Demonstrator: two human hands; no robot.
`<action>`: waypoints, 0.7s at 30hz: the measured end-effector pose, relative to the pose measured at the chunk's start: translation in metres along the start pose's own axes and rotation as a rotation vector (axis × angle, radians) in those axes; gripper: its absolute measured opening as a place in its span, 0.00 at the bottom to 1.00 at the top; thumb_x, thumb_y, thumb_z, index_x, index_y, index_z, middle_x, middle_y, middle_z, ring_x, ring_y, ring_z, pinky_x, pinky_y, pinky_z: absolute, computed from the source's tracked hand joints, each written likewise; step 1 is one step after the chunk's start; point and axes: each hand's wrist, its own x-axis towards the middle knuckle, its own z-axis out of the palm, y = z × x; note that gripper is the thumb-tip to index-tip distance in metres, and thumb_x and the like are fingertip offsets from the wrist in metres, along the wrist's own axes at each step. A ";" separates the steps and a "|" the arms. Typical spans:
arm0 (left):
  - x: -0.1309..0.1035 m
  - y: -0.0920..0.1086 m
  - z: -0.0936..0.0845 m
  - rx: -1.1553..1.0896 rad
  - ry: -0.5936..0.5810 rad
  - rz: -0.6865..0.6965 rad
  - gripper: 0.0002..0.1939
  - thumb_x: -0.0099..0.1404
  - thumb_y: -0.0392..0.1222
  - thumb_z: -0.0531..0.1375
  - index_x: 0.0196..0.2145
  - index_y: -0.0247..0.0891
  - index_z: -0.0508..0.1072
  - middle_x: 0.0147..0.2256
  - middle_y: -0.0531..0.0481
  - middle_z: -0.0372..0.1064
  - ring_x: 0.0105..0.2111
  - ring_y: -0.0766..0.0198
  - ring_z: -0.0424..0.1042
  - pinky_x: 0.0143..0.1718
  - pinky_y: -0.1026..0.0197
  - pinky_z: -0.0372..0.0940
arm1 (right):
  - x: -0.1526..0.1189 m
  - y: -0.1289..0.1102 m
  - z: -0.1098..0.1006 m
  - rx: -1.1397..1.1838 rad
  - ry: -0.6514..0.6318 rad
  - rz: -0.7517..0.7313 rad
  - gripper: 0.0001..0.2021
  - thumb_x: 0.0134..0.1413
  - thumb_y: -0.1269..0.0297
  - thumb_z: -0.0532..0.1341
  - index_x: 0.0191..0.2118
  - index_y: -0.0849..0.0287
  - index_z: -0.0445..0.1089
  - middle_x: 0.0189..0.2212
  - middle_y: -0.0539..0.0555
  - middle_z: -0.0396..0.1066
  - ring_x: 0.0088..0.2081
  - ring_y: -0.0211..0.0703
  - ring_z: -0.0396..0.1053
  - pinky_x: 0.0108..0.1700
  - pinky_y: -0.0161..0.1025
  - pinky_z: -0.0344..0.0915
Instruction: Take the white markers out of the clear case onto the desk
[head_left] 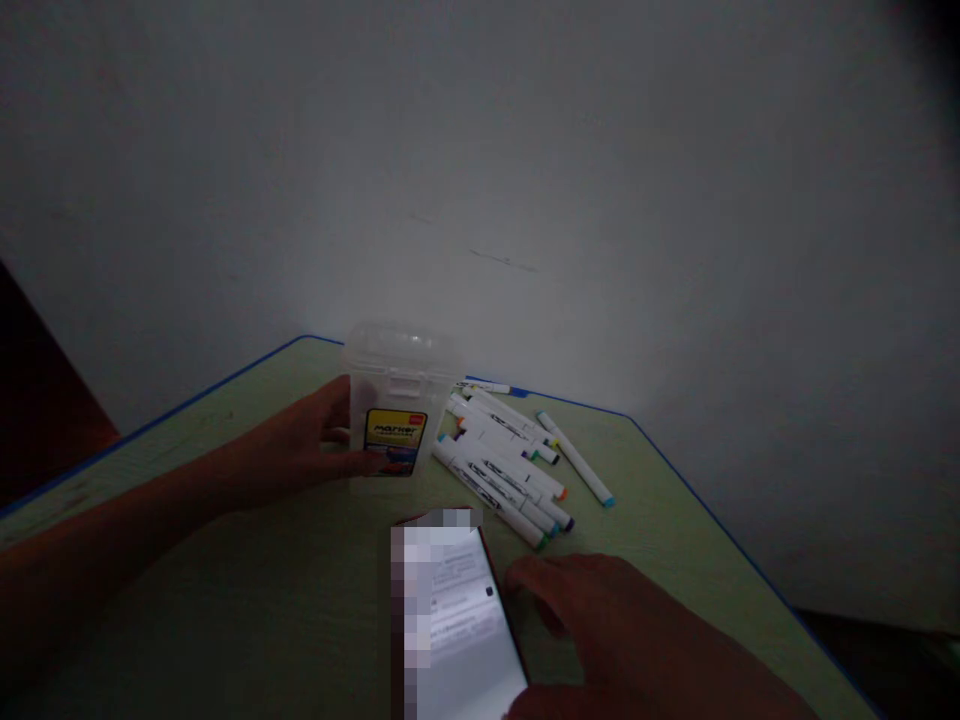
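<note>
Green table: one marker box, one phone, about ten markers.

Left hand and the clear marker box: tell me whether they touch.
Touching. The head view shows the left hand against the side of the clear marker box, its thumb lying across the front beside the yellow label.

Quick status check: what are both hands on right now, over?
Left hand grips clear marker box, upright on green table. Right hand beside lit phone, contact unclear. Loose markers lie right of box.
</note>
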 end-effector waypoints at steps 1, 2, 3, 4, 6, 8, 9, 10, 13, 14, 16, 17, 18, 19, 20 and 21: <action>0.000 0.000 0.000 0.001 -0.005 0.004 0.34 0.51 0.49 0.68 0.54 0.40 0.62 0.54 0.41 0.71 0.50 0.51 0.74 0.50 0.48 0.69 | 0.000 0.000 0.000 0.000 0.004 -0.002 0.29 0.41 0.57 0.70 0.54 0.49 0.72 0.54 0.56 0.72 0.54 0.58 0.67 0.56 0.54 0.62; 0.001 -0.001 0.000 0.002 -0.007 0.007 0.34 0.52 0.48 0.68 0.54 0.40 0.62 0.54 0.41 0.71 0.50 0.52 0.74 0.50 0.48 0.69 | 0.000 0.001 0.000 0.000 0.004 -0.008 0.29 0.41 0.57 0.70 0.53 0.49 0.72 0.53 0.56 0.72 0.54 0.58 0.67 0.55 0.54 0.62; 0.001 -0.001 0.000 0.004 -0.007 0.010 0.34 0.52 0.48 0.68 0.54 0.40 0.62 0.54 0.41 0.70 0.49 0.52 0.74 0.50 0.48 0.69 | 0.000 0.001 0.000 0.001 0.001 -0.019 0.28 0.41 0.57 0.70 0.53 0.49 0.73 0.53 0.55 0.72 0.53 0.58 0.67 0.55 0.54 0.63; 0.001 -0.002 0.000 0.005 -0.007 0.012 0.34 0.53 0.48 0.67 0.54 0.40 0.62 0.54 0.41 0.71 0.49 0.52 0.74 0.50 0.48 0.69 | 0.000 0.001 0.000 0.001 -0.002 -0.026 0.27 0.41 0.57 0.70 0.52 0.49 0.73 0.53 0.55 0.73 0.53 0.58 0.67 0.55 0.54 0.63; 0.001 -0.002 0.000 0.000 -0.011 0.012 0.33 0.53 0.48 0.67 0.53 0.40 0.62 0.54 0.41 0.71 0.49 0.52 0.74 0.51 0.47 0.68 | 0.000 0.001 0.000 0.004 -0.001 -0.029 0.26 0.42 0.57 0.70 0.51 0.50 0.73 0.52 0.55 0.73 0.53 0.57 0.67 0.55 0.55 0.62; 0.001 -0.002 -0.001 -0.008 -0.008 0.009 0.32 0.52 0.48 0.67 0.53 0.40 0.62 0.54 0.40 0.71 0.49 0.52 0.75 0.50 0.48 0.69 | 0.000 0.000 0.001 0.015 -0.002 -0.024 0.27 0.41 0.57 0.70 0.52 0.49 0.73 0.53 0.55 0.72 0.54 0.57 0.67 0.55 0.55 0.62; 0.001 -0.001 -0.001 -0.009 -0.006 0.006 0.32 0.52 0.48 0.68 0.52 0.39 0.62 0.54 0.40 0.71 0.49 0.52 0.75 0.50 0.48 0.69 | 0.000 0.000 0.001 0.019 0.002 -0.019 0.28 0.41 0.57 0.70 0.52 0.49 0.73 0.53 0.55 0.72 0.54 0.57 0.67 0.55 0.55 0.62; 0.001 -0.001 0.000 -0.007 -0.005 0.005 0.33 0.52 0.48 0.68 0.52 0.40 0.62 0.54 0.40 0.70 0.48 0.52 0.75 0.50 0.48 0.69 | 0.000 0.000 0.001 0.017 0.006 -0.016 0.29 0.41 0.56 0.70 0.53 0.49 0.72 0.53 0.55 0.72 0.54 0.58 0.66 0.56 0.55 0.62; 0.000 -0.001 -0.001 0.005 -0.006 -0.003 0.34 0.51 0.49 0.68 0.53 0.40 0.61 0.54 0.40 0.70 0.48 0.52 0.75 0.50 0.48 0.69 | 0.000 0.001 0.001 0.010 0.014 -0.018 0.29 0.41 0.56 0.70 0.54 0.49 0.72 0.53 0.55 0.71 0.55 0.58 0.66 0.56 0.55 0.61; -0.001 -0.001 -0.001 0.007 -0.009 -0.001 0.34 0.51 0.49 0.68 0.53 0.40 0.61 0.54 0.40 0.70 0.48 0.52 0.75 0.50 0.48 0.69 | 0.001 0.002 0.001 0.013 0.012 -0.024 0.29 0.41 0.56 0.70 0.53 0.49 0.72 0.53 0.55 0.72 0.55 0.58 0.66 0.56 0.55 0.62; -0.001 -0.002 -0.001 0.010 -0.010 0.005 0.35 0.52 0.49 0.68 0.54 0.40 0.61 0.55 0.40 0.70 0.49 0.53 0.74 0.51 0.48 0.68 | 0.001 0.003 0.002 0.025 0.004 -0.042 0.29 0.40 0.56 0.70 0.53 0.49 0.72 0.52 0.55 0.72 0.54 0.58 0.67 0.55 0.54 0.62; -0.001 -0.002 -0.001 0.009 -0.013 0.007 0.35 0.52 0.48 0.68 0.54 0.40 0.60 0.55 0.40 0.69 0.49 0.53 0.74 0.51 0.49 0.68 | 0.001 0.003 0.002 0.026 0.002 -0.049 0.28 0.40 0.55 0.70 0.53 0.49 0.72 0.52 0.55 0.72 0.54 0.59 0.67 0.55 0.54 0.62; -0.001 -0.003 -0.001 0.008 -0.017 0.008 0.35 0.52 0.48 0.68 0.54 0.40 0.60 0.55 0.41 0.69 0.49 0.53 0.74 0.51 0.49 0.68 | 0.001 0.004 0.002 0.023 0.003 -0.050 0.28 0.40 0.55 0.70 0.52 0.49 0.72 0.52 0.56 0.72 0.54 0.59 0.67 0.55 0.55 0.62; 0.000 -0.003 -0.001 0.010 -0.019 0.006 0.35 0.52 0.48 0.68 0.54 0.41 0.60 0.55 0.41 0.69 0.49 0.53 0.74 0.50 0.49 0.68 | 0.001 0.004 0.002 0.017 0.005 -0.045 0.28 0.40 0.55 0.70 0.52 0.49 0.72 0.52 0.56 0.72 0.54 0.59 0.66 0.55 0.55 0.62; 0.000 -0.003 -0.001 0.012 -0.018 0.004 0.35 0.52 0.48 0.68 0.54 0.41 0.60 0.55 0.41 0.70 0.49 0.54 0.74 0.50 0.49 0.69 | 0.001 0.003 0.002 0.010 0.007 -0.037 0.29 0.40 0.56 0.70 0.53 0.49 0.72 0.52 0.56 0.72 0.54 0.59 0.66 0.55 0.56 0.63; 0.000 -0.002 -0.001 0.014 -0.014 0.002 0.35 0.52 0.49 0.68 0.54 0.41 0.61 0.54 0.41 0.70 0.48 0.54 0.74 0.50 0.49 0.69 | 0.001 0.003 0.002 0.004 0.010 -0.028 0.29 0.40 0.56 0.70 0.53 0.49 0.72 0.53 0.56 0.72 0.54 0.60 0.66 0.54 0.57 0.63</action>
